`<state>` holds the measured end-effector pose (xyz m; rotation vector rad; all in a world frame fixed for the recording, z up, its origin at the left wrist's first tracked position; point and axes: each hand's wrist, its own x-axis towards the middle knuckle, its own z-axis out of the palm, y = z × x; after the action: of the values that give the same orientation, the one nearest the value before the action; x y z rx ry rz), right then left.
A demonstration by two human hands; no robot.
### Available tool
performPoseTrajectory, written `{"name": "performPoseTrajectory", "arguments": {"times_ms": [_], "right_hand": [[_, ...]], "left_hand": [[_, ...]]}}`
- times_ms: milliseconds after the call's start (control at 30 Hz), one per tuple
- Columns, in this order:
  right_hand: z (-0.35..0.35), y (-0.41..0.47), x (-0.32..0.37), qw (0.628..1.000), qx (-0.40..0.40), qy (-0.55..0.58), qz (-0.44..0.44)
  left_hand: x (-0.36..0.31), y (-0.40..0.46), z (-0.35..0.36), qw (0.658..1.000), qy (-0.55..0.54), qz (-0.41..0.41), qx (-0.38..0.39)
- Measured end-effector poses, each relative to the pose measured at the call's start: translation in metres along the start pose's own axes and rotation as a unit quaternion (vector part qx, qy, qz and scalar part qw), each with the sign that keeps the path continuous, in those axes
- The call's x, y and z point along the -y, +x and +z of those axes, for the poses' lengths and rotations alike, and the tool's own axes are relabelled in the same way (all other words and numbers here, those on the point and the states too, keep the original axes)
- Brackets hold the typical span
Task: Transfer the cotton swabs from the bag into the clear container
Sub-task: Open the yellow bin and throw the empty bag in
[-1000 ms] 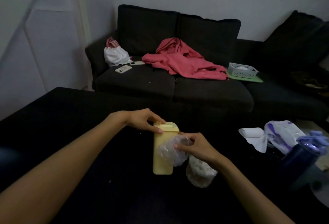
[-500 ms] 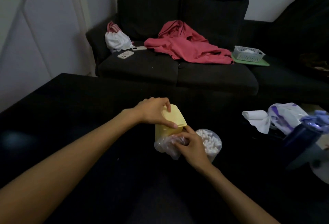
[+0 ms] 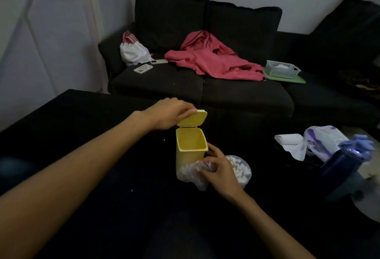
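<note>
Fingertips of the left hand (image 3: pixel 168 112) pinch the flipped-up lid (image 3: pixel 193 119) of the yellow bin (image 3: pixel 190 147), propping it open — likely for the emptied bag (image 3: pixel 190 173), which the right hand (image 3: pixel 219 171) clutches, fingers curled into the plastic. Just right, the clear container (image 3: pixel 245 174) already holds the cotton swabs (image 3: pixel 238 167).
</note>
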<state>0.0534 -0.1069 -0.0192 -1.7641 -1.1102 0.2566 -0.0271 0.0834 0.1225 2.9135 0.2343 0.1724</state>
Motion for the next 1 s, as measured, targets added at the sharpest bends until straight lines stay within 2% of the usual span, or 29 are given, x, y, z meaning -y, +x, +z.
{"name": "performPoseTrajectory", "arguments": {"times_ms": [100, 167, 267, 333, 400, 500, 567, 633, 700, 767, 833, 900, 1000], "right_hand": [[-0.034, -0.004, 0.019, 0.995, 0.079, -0.053, 0.038], [-0.062, -0.001, 0.037, 0.994, 0.095, -0.011, 0.054], [-0.084, 0.014, 0.064, 0.994, -0.047, 0.088, 0.043], [-0.074, 0.025, 0.080, 0.988, -0.140, 0.055, -0.023], [-0.051, 0.032, 0.085, 0.980, -0.180, -0.031, -0.078], [-0.019, 0.043, 0.068, 0.966, -0.115, -0.190, -0.133], [-0.010, 0.050, 0.062, 0.952, -0.062, -0.270, -0.126], [-0.012, 0.055, 0.067, 0.942, 0.002, -0.321, -0.096], [-0.016, 0.054, 0.070, 0.926, 0.108, -0.354, -0.072], [-0.022, 0.047, 0.070, 0.900, 0.208, -0.379, -0.060], [-0.025, 0.038, 0.068, 0.870, 0.269, -0.409, -0.060], [-0.024, 0.035, 0.066, 0.855, 0.274, -0.436, -0.070], [-0.022, 0.042, 0.071, 0.842, 0.224, -0.483, -0.091]], "left_hand": [[0.006, 0.000, -0.006, 0.997, 0.021, 0.021, -0.066], [0.010, 0.000, -0.004, 0.996, 0.025, 0.017, -0.086], [0.013, -0.002, 0.000, 0.995, 0.004, 0.017, -0.099], [0.013, -0.001, 0.001, 0.995, -0.008, 0.017, -0.094], [0.014, -0.001, 0.002, 0.996, -0.025, 0.014, -0.088], [0.012, 0.000, 0.000, 0.996, -0.033, 0.007, -0.082], [0.008, 0.000, 0.000, 0.997, -0.032, 0.005, -0.070], [0.006, -0.001, 0.000, 0.997, -0.032, 0.012, -0.070], [0.005, -0.003, 0.001, 0.996, -0.032, 0.015, -0.076], [0.005, -0.003, 0.003, 0.996, -0.031, 0.017, -0.080], [0.004, -0.005, 0.003, 0.996, -0.036, 0.016, -0.077], [0.003, -0.008, 0.003, 0.996, -0.042, 0.015, -0.074], [0.001, -0.011, 0.003, 0.997, -0.046, 0.010, -0.066]]}}
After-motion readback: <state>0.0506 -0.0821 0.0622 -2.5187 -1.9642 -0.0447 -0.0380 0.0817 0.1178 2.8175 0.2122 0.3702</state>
